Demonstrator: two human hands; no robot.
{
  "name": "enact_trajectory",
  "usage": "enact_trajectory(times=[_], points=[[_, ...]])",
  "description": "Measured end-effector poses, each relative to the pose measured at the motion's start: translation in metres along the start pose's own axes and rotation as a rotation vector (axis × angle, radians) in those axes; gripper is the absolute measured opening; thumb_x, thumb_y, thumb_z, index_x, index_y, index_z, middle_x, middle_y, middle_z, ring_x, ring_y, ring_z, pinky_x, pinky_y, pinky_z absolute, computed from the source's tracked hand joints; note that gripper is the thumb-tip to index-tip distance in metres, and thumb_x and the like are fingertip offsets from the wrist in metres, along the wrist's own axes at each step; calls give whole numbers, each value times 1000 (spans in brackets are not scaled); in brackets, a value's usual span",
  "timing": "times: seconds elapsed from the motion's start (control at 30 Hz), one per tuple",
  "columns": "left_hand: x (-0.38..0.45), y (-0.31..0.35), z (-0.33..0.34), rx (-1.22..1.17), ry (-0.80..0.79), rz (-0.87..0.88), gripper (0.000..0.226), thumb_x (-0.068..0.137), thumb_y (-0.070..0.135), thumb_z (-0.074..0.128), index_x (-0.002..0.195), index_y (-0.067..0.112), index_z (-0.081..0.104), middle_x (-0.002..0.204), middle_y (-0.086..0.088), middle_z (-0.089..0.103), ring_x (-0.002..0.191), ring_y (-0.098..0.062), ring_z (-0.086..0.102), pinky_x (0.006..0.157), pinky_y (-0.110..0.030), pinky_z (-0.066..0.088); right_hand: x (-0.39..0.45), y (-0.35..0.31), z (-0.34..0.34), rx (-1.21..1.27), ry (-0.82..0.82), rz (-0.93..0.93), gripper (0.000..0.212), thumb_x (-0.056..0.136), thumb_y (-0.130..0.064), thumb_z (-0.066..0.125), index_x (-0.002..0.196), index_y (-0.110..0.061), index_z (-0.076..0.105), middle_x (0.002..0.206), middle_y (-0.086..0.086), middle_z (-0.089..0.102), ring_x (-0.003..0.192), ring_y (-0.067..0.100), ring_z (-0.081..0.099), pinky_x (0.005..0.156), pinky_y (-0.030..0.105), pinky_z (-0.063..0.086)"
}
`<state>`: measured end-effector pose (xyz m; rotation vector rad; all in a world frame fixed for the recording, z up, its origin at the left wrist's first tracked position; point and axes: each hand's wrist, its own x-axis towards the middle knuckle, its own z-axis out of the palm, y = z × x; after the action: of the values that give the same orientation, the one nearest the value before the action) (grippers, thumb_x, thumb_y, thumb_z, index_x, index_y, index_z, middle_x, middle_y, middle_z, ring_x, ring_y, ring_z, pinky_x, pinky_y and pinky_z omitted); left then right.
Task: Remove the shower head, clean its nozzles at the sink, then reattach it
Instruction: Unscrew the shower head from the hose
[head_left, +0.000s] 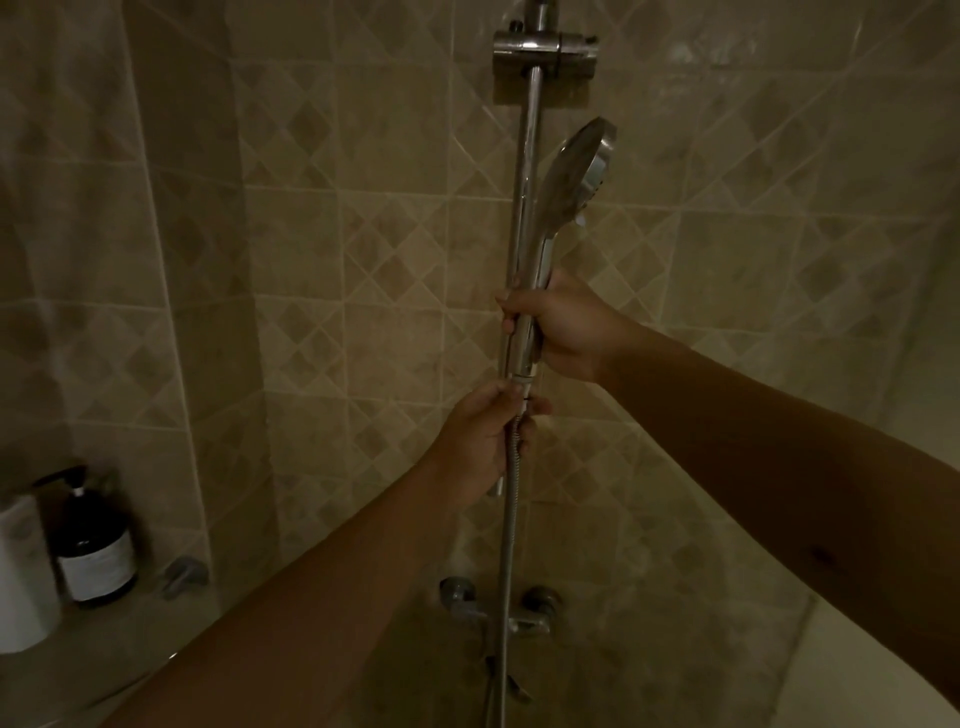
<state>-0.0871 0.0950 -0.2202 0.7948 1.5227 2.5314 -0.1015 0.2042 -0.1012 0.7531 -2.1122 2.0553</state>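
Note:
A chrome shower head (571, 176) stands upright in front of the vertical slide rail (531, 130), its round face turned to the right. My right hand (561, 327) is wrapped around its handle. Just below, my left hand (483, 441) pinches the nut where the ribbed metal hose (506, 571) joins the handle. The hose hangs straight down from there. The nozzles are turned away and cannot be seen.
The rail's holder bracket (545, 49) sits at the top. The tap fittings (498, 608) are on the tiled wall below. On a ledge at lower left stand a dark pump bottle (96, 551) and a white container (21, 571).

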Motion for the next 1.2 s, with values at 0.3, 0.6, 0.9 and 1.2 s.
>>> enact_trajectory(times=[0.3, 0.6, 0.9, 1.2], points=[[3, 2, 1, 56, -34, -26, 8, 98, 13, 47, 91, 15, 47, 75, -5, 52, 50, -9, 41, 51, -25, 36, 2, 0, 3, -19, -6, -22, 26, 91, -1, 60, 81, -16, 41, 69, 1, 46, 60, 12, 51, 62, 29, 45], [1, 3, 2, -7, -48, -74, 26, 104, 25, 34, 109, 9, 54, 80, -8, 63, 56, -16, 49, 59, -32, 40, 6, 0, -1, 4, 14, -1, 24, 90, -1, 61, 84, -16, 43, 71, 1, 49, 59, 11, 52, 61, 27, 47], [1, -2, 1, 102, -9, -17, 12, 103, 18, 40, 99, 9, 47, 73, 0, 58, 49, -9, 44, 52, -28, 35, 4, 2, 3, 16, -4, -18, 24, 90, 2, 59, 80, -14, 43, 72, 2, 48, 62, 13, 51, 57, 24, 48], [-5, 4, 2, 60, -17, -46, 22, 103, 19, 37, 97, 14, 57, 80, -2, 53, 57, -11, 45, 59, -32, 34, 1, 3, 3, -25, -29, -43, 29, 91, 4, 57, 74, -15, 42, 66, 3, 45, 58, 12, 50, 54, 21, 48]])
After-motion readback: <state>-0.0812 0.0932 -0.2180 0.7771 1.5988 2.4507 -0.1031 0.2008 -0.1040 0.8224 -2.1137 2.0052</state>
